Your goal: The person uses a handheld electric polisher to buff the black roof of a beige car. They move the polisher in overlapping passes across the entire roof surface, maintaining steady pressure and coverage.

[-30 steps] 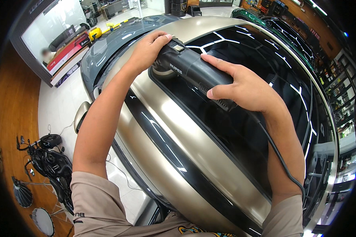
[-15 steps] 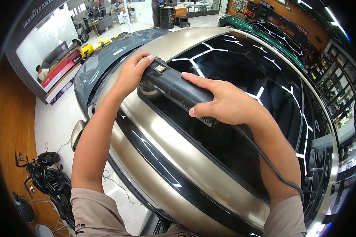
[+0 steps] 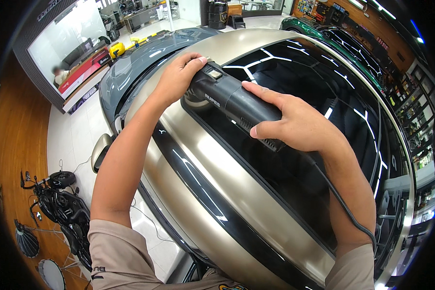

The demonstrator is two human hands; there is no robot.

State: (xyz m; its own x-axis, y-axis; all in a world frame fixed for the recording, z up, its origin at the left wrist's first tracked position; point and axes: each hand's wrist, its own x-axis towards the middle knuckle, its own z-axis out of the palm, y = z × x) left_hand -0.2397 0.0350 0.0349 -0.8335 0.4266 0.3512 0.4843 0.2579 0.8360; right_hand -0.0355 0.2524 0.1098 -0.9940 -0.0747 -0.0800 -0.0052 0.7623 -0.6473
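A black corded car polisher [image 3: 232, 99] lies slantwise over the roof of a gold car [image 3: 275, 212]. My left hand [image 3: 181, 75] wraps round its head end, thumb on top. Around the rear of its body my right hand [image 3: 295, 118] is closed, index finger stretched along the top and thumb at the side vents. The polisher's pad is mostly hidden; a pale rounded part shows under the head, by the edge of the glossy black roof panel [image 3: 285, 174]. From the rear end a black cord [image 3: 340, 200] runs down along my right forearm.
A grey car [image 3: 145, 60] stands close beyond on the left, a green car [image 3: 357, 53] at the far right. The gold car's side mirror [image 3: 101, 147] sticks out on the left. A black motorcycle [image 3: 65, 208] is at lower left. A person [image 3: 60, 75] sits behind a red counter.
The view has shifted a little, so the car and room sit farther right and lower left. Both hands keep their grip, and the polisher appears slightly farther right in the picture.
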